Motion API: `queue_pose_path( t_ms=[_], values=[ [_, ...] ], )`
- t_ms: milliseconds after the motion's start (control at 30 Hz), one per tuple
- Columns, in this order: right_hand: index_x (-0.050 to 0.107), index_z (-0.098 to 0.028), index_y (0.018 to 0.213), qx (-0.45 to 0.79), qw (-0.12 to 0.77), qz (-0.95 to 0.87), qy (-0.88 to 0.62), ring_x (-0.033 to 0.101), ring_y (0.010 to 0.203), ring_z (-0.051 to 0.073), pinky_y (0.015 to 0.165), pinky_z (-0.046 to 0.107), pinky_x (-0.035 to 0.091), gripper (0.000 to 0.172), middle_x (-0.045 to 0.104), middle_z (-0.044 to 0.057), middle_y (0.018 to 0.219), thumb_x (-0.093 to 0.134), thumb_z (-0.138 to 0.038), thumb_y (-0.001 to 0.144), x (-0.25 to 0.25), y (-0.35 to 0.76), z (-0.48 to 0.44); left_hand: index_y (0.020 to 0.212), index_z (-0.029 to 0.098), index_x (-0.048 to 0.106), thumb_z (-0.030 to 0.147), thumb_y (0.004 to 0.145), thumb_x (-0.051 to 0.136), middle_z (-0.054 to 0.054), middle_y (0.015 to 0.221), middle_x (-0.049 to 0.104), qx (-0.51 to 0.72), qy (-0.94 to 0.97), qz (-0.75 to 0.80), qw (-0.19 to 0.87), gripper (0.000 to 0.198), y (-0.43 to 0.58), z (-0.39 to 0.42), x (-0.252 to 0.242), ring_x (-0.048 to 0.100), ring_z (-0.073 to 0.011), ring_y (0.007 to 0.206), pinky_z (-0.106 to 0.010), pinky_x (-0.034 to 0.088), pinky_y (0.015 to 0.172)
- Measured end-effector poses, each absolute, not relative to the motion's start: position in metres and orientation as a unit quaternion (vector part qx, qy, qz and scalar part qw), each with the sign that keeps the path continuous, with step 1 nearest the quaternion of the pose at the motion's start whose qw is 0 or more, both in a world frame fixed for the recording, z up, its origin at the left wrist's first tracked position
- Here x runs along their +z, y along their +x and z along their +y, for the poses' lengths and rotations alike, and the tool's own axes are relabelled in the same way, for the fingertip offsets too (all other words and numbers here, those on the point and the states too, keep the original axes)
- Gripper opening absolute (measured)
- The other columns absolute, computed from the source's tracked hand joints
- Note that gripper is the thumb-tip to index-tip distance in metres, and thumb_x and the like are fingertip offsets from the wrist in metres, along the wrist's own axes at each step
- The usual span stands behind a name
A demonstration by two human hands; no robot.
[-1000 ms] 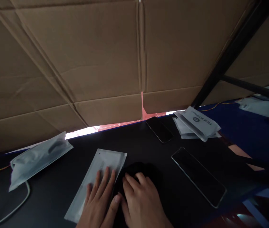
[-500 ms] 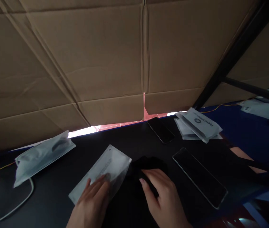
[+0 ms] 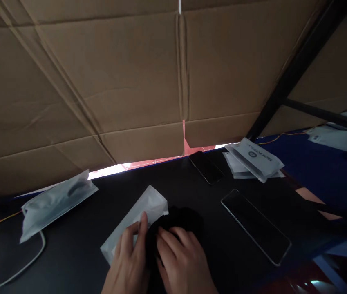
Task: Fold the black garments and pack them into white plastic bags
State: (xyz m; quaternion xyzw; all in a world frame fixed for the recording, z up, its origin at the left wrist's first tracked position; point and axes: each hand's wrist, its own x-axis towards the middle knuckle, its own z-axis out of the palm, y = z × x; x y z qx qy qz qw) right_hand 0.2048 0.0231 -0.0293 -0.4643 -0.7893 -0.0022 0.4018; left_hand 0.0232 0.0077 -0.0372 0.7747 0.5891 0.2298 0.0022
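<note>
Left hand (image 3: 127,257) on frosted white plastic pouch (image 3: 134,215), can't tell if gripping | right hand (image 3: 183,255) clamped on soft black bundle (image 3: 184,217) | flat black rectangular phone (image 3: 256,226), its 2 o'clock

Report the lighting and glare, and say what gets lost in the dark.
Head view: dim overall, with the gap under the cardboard blown out white in places; head view: the black item at the right hand nearly merges with the table; head view, lower right: a bright glint on a red patch too murky to identify.
</note>
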Motion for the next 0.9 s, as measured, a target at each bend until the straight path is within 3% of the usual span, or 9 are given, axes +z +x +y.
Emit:
queue_pose_path(
  t_ms=[167,333,433,600,733,833,900],
  values=[
    [0.078,-0.017,0.119,0.002,0.341,-0.793,-0.505,0.077,0.088,0.03,0.071,0.042,0.064,0.03,0.085,0.006,0.112,0.065,-0.007,0.094,-0.032,0.2,0.026,0.176,0.033,0.019,0.015,0.104,0.043,-0.016,0.154,0.062,0.253,0.786,0.563,0.038,0.078,0.026,0.001,-0.034,0.072,-0.0302,0.131,-0.043,0.069,0.098],
    [0.074,-0.017,0.128,-0.01,0.32,-0.872,-0.371,0.069,0.132,0.027,0.104,0.038,0.062,0.028,0.08,0.002,0.134,0.053,-0.016,0.11,-0.039,0.212,0.024,0.174,0.044,0.015,0.017,0.104,0.045,0.0,0.179,0.038,0.254,0.792,0.541,0.128,0.081,0.021,-0.005,-0.014,0.047,-0.033,0.159,-0.052,0.052,0.124],
    [0.075,-0.019,0.124,-0.011,0.319,-0.9,-0.298,0.069,0.135,0.024,0.113,0.036,0.057,0.027,0.079,0.0,0.139,0.05,-0.02,0.115,-0.039,0.225,0.022,0.174,0.045,0.016,0.017,0.107,0.041,0.003,0.18,0.033,0.258,0.788,0.534,0.164,0.076,0.019,-0.006,-0.009,0.045,-0.0296,0.159,-0.05,0.048,0.126],
    [0.07,-0.018,0.133,0.124,0.457,-0.785,-0.4,0.079,0.118,0.02,0.103,0.029,0.063,0.034,0.081,0.006,0.131,0.047,-0.014,0.109,-0.026,0.244,0.029,0.174,0.043,0.017,0.017,0.109,0.042,0.002,0.175,0.042,0.267,0.787,0.542,0.124,0.075,0.023,-0.002,-0.007,0.053,-0.025,0.153,-0.044,0.05,0.124],
    [0.073,-0.028,0.126,0.214,0.55,-0.616,-0.521,0.082,0.11,0.018,0.094,0.026,0.066,0.03,0.084,0.003,0.121,0.048,-0.019,0.112,-0.016,0.259,0.038,0.174,0.037,0.026,0.01,0.103,0.043,0.0,0.162,0.061,0.236,0.802,0.549,-0.002,0.077,0.019,0.009,-0.018,0.069,-0.0206,0.137,-0.031,0.065,0.103],
    [0.074,-0.03,0.132,0.243,0.464,-0.698,-0.488,0.077,0.125,0.026,0.105,0.039,0.065,0.026,0.08,0.004,0.134,0.062,-0.033,0.109,-0.008,0.271,0.038,0.167,0.034,0.043,0.01,0.1,0.048,-0.002,0.151,0.071,0.226,0.797,0.56,-0.036,0.071,0.013,0.016,-0.03,0.079,-0.0245,0.123,-0.036,0.071,0.093],
    [0.069,-0.029,0.146,0.245,0.333,-0.803,-0.43,0.063,0.144,0.038,0.119,0.057,0.054,0.056,0.071,0.007,0.151,0.082,-0.05,0.096,-0.007,0.275,0.035,0.16,0.033,0.054,0.012,0.101,0.048,-0.004,0.148,0.074,0.217,0.796,0.563,-0.046,0.062,0.011,0.019,-0.036,0.081,-0.0276,0.118,-0.042,0.072,0.092]
  ],
)
